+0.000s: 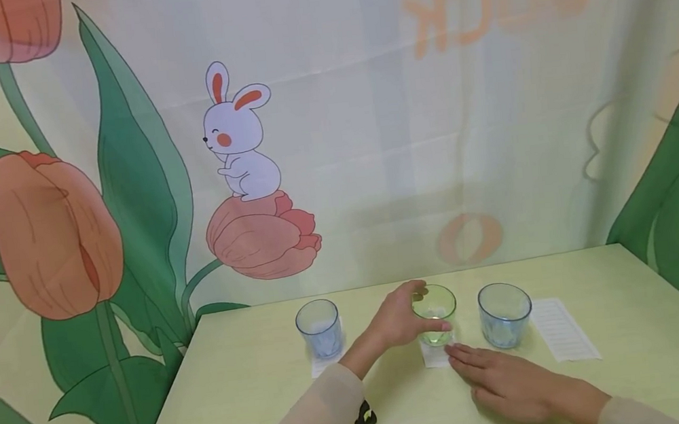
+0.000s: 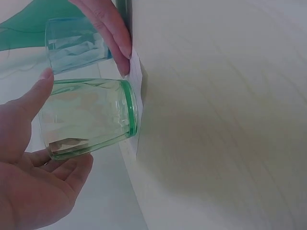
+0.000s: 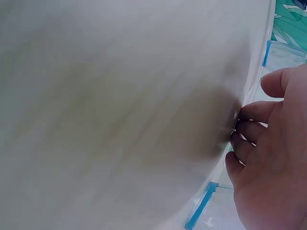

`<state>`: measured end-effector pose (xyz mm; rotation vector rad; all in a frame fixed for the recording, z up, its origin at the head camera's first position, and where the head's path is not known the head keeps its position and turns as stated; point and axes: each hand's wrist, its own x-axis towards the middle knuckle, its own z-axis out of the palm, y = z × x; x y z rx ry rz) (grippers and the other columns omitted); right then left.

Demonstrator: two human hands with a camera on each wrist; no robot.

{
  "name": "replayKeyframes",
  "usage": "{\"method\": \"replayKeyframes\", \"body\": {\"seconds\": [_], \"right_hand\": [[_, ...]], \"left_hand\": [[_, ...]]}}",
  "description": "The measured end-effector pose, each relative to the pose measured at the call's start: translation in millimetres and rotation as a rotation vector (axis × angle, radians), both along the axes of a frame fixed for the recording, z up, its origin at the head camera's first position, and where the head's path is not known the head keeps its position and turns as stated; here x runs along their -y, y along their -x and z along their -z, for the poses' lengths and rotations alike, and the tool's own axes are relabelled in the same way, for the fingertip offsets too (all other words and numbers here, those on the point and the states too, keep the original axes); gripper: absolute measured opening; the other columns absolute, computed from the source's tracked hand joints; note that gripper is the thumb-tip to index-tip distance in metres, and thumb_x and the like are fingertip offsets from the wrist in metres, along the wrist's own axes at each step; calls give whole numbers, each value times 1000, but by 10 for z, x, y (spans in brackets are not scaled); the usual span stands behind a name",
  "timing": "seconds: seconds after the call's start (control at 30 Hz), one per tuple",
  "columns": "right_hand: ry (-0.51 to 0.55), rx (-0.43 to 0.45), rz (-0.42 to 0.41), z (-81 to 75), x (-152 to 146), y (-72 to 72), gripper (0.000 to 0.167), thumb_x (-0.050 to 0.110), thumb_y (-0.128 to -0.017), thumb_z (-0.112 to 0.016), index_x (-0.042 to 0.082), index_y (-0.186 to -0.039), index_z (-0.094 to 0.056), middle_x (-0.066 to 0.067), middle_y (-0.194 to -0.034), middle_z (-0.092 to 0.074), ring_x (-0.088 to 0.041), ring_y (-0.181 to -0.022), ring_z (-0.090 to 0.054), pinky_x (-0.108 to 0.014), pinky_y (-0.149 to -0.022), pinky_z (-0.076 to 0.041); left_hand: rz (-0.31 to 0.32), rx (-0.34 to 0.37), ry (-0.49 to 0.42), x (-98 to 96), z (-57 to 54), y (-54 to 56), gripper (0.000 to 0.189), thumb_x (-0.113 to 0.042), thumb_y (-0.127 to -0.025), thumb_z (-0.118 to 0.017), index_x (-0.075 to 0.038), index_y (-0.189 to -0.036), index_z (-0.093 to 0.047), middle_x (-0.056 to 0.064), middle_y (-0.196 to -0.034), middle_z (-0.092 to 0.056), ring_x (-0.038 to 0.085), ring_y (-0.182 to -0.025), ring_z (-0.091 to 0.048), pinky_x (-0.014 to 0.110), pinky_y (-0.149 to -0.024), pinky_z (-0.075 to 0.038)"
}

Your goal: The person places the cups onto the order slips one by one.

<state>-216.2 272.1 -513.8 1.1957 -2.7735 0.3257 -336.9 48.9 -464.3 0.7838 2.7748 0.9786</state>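
My left hand (image 1: pixel 400 317) grips a green drinking glass (image 1: pixel 437 313) from its left side, thumb along the front and fingers behind. In the left wrist view the green glass (image 2: pixel 91 115) sits between thumb and fingers, its base close over a white paper slip (image 1: pixel 436 359). Palm down, my right hand (image 1: pixel 509 383) lies low over the table with its fingers extended. Its fingertips touch the paper's right edge, just in front of the glass. In the right wrist view the right hand (image 3: pixel 268 139) has its fingertips at the tabletop.
A blue glass (image 1: pixel 319 330) stands to the left on another paper slip (image 1: pixel 322 369). To the right is a second blue glass (image 1: pixel 506 315), beside a longer printed paper (image 1: pixel 565 329). A printed curtain (image 1: pixel 357 135) hangs behind the table's (image 1: pixel 210 402) back edge.
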Motion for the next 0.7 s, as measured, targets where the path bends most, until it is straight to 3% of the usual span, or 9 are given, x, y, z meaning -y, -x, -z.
{"method": "replayKeyframes", "body": {"seconds": [0.2, 0.37, 0.53, 0.7], "right_hand": [[-42, -38, 39, -6, 5, -29, 51, 29, -112, -51, 0, -154, -52, -15, -164, -45, -37, -148, -46, -53, -113, -46], [-19, -51, 53, -28, 21, -39, 49, 28, -112, -51, 0, -152, -55, -15, -161, -49, -37, -146, -49, -54, -112, -47], [-14, -22, 44, -104, 47, -63, 47, 27, -113, -48, 1, -151, -57, -15, -160, -50, -37, -145, -49, -55, -112, -47], [-3, 54, 67, -273, 49, -113, 47, 25, -114, -46, 0, -152, -55, -15, -162, -48, -38, -147, -47, -57, -114, -45]], "left_hand": [[13, 21, -36, -23, 13, 34, 95, -51, -81, -91, -11, -156, -48, 4, -149, -62, 23, -137, -58, 40, -113, -48], [14, 33, -56, -21, 35, 50, 95, -50, -81, -92, -10, -156, -48, 3, -149, -62, 22, -137, -58, 40, -112, -49], [12, 51, -84, 10, 50, 35, 96, -45, -80, -94, -7, -155, -47, 6, -148, -62, 25, -137, -58, 42, -111, -50], [28, 33, -66, 40, 45, 35, 106, -50, -79, -93, -5, -159, -41, 10, -151, -59, 28, -141, -54, 44, -115, -46]]}}
